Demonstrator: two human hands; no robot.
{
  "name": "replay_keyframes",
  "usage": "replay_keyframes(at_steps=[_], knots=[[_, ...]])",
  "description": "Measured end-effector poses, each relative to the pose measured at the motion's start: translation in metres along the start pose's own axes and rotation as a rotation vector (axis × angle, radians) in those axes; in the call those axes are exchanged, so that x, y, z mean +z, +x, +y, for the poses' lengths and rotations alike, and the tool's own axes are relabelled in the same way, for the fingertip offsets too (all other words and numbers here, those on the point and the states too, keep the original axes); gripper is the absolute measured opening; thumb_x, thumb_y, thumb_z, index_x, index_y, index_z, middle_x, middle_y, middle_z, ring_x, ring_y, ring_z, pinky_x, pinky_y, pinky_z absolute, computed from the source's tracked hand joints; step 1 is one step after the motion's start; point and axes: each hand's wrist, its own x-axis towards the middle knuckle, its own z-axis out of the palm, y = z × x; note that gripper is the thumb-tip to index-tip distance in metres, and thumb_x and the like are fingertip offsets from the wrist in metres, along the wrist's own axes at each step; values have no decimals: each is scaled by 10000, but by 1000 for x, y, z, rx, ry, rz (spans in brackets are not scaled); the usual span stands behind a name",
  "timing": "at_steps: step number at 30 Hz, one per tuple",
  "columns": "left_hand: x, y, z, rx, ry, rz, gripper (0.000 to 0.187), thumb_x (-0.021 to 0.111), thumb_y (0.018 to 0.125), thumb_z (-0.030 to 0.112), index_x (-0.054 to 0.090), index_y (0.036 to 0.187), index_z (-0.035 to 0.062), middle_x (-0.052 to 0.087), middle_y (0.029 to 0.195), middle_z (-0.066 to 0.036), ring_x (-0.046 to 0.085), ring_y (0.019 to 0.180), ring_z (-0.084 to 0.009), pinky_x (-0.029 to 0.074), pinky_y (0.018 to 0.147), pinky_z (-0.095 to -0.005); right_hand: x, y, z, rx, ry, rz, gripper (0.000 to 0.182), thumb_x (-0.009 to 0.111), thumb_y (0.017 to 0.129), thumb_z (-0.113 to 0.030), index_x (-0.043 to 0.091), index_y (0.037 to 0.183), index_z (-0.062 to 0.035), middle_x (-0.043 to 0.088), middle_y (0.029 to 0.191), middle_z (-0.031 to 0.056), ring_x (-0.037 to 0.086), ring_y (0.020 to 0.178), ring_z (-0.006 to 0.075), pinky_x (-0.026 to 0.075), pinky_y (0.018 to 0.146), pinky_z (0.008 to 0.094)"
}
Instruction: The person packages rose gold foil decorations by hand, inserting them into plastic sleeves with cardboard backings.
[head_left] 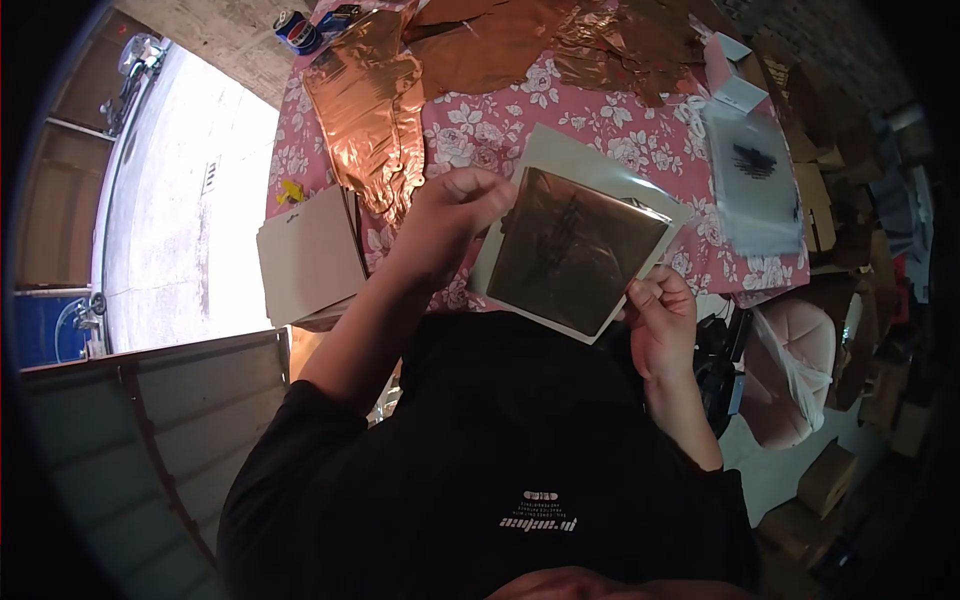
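Note:
A square of shiny dark copper-coloured film (575, 255) lies over a pale card (580, 155) in front of my chest. Dark marks show in the middle of the film, and light glints off its upper right edge. My right hand (662, 305) grips the lower right edge of the card and film, thumb on top and fingers partly hidden beneath. At the film's upper left corner, my left hand (465, 205) is closed in a pinch, its fingertips at the film's edge. Large crinkled copper-coloured sheets (375, 100) are spread across the far side of the table.
A pink floral cloth (465, 135) covers the table. Brown boards (312, 262) are stacked at the left, a blue can (296, 32) stands far left. Clear plastic sleeves (755, 200) and a white folded box (738, 85) lie right. A padded seat (790, 365) and cardboard boxes stand beyond.

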Motion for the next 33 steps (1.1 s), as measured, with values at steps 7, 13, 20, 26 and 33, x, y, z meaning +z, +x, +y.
replay_keyframes(at_steps=[7,13,20,26,33], knots=[[8,-11,13,-1,298,55,228,695,1088,192,789,1096,-16,743,898,-4,650,827,-68,519,732,-248,10,0,-4,31,-19,82,71,704,1054,-43,688,998,-84,651,878,-29,695,824,115,630,701,324],[-10,-3,-6,5,132,44,174,715,1070,160,775,1046,-1,737,865,-20,670,792,-83,532,705,-254,1,5,-4,20,-21,39,37,735,1041,-51,716,1070,-64,702,957,-22,692,832,98,625,720,286],[-9,1,-17,35,-231,78,164,700,1079,163,759,1024,20,701,762,7,555,518,-61,388,449,-253,10,0,-6,72,-34,-101,184,743,1008,11,732,1186,-33,719,1005,-9,683,852,104,578,781,267],[-13,-9,-9,-47,-30,-10,232,636,1115,193,770,1168,11,674,833,36,592,711,-50,463,644,-242,-4,4,4,67,-84,-44,171,754,977,63,734,1126,-22,700,938,0,682,848,108,582,762,275],[-25,-9,-21,-27,448,4,221,710,1064,204,781,1150,14,647,794,64,501,639,-20,401,589,-228,-14,4,8,9,-181,-111,131,737,994,41,695,1041,-74,725,1003,8,705,847,133,588,750,296]])
